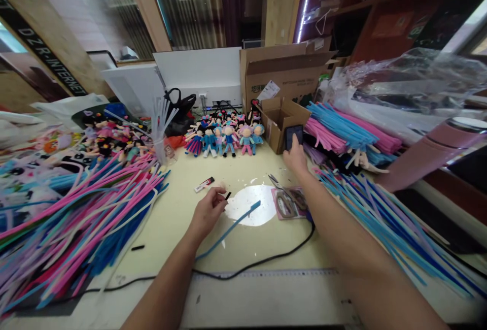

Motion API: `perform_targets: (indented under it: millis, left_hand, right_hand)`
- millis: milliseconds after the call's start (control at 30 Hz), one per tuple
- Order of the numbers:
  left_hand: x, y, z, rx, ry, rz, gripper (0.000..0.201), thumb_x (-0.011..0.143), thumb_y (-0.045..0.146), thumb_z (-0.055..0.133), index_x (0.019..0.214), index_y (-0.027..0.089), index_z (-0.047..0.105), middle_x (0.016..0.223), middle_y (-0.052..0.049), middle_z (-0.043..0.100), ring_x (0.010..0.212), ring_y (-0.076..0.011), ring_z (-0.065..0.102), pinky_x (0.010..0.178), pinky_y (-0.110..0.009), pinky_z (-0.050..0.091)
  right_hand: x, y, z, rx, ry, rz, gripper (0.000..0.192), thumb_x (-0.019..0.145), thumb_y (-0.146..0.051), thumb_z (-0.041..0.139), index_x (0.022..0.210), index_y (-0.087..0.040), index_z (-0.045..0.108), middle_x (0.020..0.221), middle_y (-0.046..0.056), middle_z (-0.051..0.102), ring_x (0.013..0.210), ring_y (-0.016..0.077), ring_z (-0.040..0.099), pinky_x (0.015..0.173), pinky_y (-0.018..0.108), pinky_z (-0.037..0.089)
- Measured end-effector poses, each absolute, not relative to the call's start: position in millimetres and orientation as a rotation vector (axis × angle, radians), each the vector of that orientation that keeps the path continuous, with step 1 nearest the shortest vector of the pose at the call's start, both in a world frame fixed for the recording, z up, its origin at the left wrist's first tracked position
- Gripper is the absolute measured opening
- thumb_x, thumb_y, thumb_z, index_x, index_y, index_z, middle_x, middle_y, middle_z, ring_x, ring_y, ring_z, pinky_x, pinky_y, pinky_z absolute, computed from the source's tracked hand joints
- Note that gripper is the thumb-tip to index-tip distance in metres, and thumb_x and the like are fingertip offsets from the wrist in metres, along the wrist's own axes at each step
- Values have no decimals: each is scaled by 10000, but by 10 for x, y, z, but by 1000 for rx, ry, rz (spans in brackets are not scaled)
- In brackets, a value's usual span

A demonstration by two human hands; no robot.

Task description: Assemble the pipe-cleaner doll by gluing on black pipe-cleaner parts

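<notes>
Left hand [207,213]: low on the pale yellow table [178,218], fingertips pinched together on a small black piece [227,196]; what that piece is, too small to tell. Blue pipe cleaner [228,231]: lying on the table just beside that hand, running from under the wrist up toward a bright patch of light, upper end bent.

Right hand [296,157]: stretched far forward, fingers touching a dark phone [294,136] propped upright against a small open cardboard box [283,117]; probably resting on it rather than clamped round it, though the far side of the fingers hidden.

Scissors [283,190]: lying on a pink card [287,205] under the right forearm, blades closed. Black cable [266,259]: curving across the table in front of both arms. Small black-and-white tube [204,184]: flat on the table beyond the left hand.

Row of small dolls [228,139]: standing at the far edge of the table, left of the small box. Large cardboard box [285,73]: behind them. Loose pipe cleaners, pink and blue [76,218]: heaped at far left. Bundled blue and pink pipe cleaners [342,132]: stacked at right, more blue ones [380,218] fanned along the right edge. Pink flask [429,152]: lying at far right. Cup of clear sticks [162,132]: upright near the dolls.
</notes>
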State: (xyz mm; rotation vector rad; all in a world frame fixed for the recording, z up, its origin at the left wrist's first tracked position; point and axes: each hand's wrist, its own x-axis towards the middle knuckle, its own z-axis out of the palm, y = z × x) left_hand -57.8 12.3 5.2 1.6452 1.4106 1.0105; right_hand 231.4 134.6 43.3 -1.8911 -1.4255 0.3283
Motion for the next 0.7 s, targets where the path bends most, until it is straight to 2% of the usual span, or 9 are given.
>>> perform_targets:
  millis: [67,100,167,200,233,333,433,567,700]
  left_hand:
    - [-521,98,81,1568,1358,1036,217,733,258,593,924,201,506,728,31,560,636,-110,549,609,-250,470]
    - [-481,81,104,1532,1323,1045,210,724,258,604,895,198,498,723,33,552,638,-109,549,604,-249,477]
    - [-390,38,157,1480,1256,1047,198,709,253,620,835,194,480,695,41,537,631,-105,544,592,-243,481]
    - [-346,14,182,1467,1229,1038,194,705,250,624,809,193,471,681,43,535,623,-102,541,588,-240,479]
    - [-306,-11,204,1461,1209,1024,192,703,249,626,787,191,463,669,45,536,611,-99,540,584,-238,476]
    - [-231,-78,238,1466,1200,997,196,698,253,631,759,188,456,660,42,547,598,-98,546,582,-238,467]
    - [-211,-123,243,1462,1206,1018,195,701,263,633,757,184,464,666,34,553,603,-97,547,582,-234,460]
    - [-170,-152,260,1416,1196,1074,210,693,277,642,737,186,459,659,35,550,599,-98,547,583,-237,459]
    - [-142,-122,298,1464,1170,1058,214,704,302,636,741,192,456,642,38,547,595,-111,553,573,-242,443]
  right_hand:
    - [2167,1175,427,-1694,-1454,476,610,795,-195,472,1392,-125,368,1104,162,554,1055,277,512,911,417,389]
    - [2070,1063,412,-1585,-1491,636,507,794,-204,481,1295,-124,488,1070,145,580,1039,259,519,913,403,394]
    - [1855,809,367,-1480,-1590,846,265,773,-267,550,984,-161,670,887,74,646,847,199,582,805,338,455]
    - [1752,680,343,-1425,-1633,981,216,764,-325,579,875,-174,687,778,41,649,722,167,581,706,306,473]
    - [1660,558,323,-1316,-1624,1243,229,761,-364,592,849,-171,681,739,29,646,662,146,567,646,287,468]
    - [1492,278,298,-1089,-1437,1617,281,697,-423,671,788,-157,662,662,5,619,605,115,544,597,258,450]
    - [1466,146,308,-986,-1295,1702,314,654,-443,717,758,-152,659,632,-4,613,594,103,544,604,249,446]
    - [1475,91,298,-899,-1272,1710,293,645,-402,732,807,-165,674,705,3,645,633,106,559,616,246,446]
    - [1447,87,272,-924,-1268,1640,226,628,-354,738,716,-169,643,639,-21,606,590,97,524,586,238,428]
